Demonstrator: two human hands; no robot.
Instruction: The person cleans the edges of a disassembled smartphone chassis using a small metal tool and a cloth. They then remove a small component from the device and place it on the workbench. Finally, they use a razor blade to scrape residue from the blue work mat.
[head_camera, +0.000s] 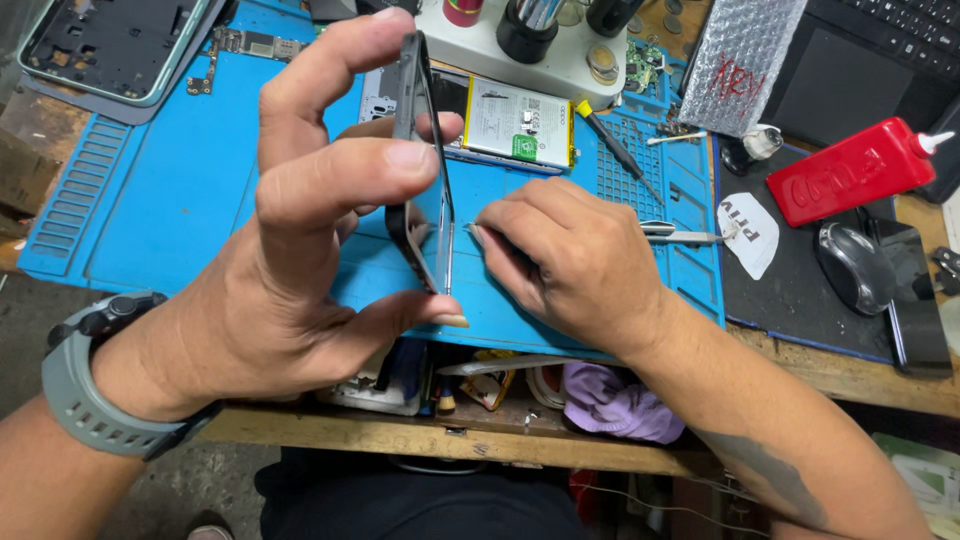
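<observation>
Left grip pinched shut on thin dark phone frame, held edge-on, long axis upright above blue silicone work mat on table; right hand just beside lower edge, fingertips closed on something too small to tell.

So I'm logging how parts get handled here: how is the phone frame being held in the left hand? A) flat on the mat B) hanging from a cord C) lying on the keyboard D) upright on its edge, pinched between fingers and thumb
D: the left hand holds the phone frame edge-on above the blue mat, fingers at its top and thumb at its bottom, while the right hand works at its edge.
</observation>
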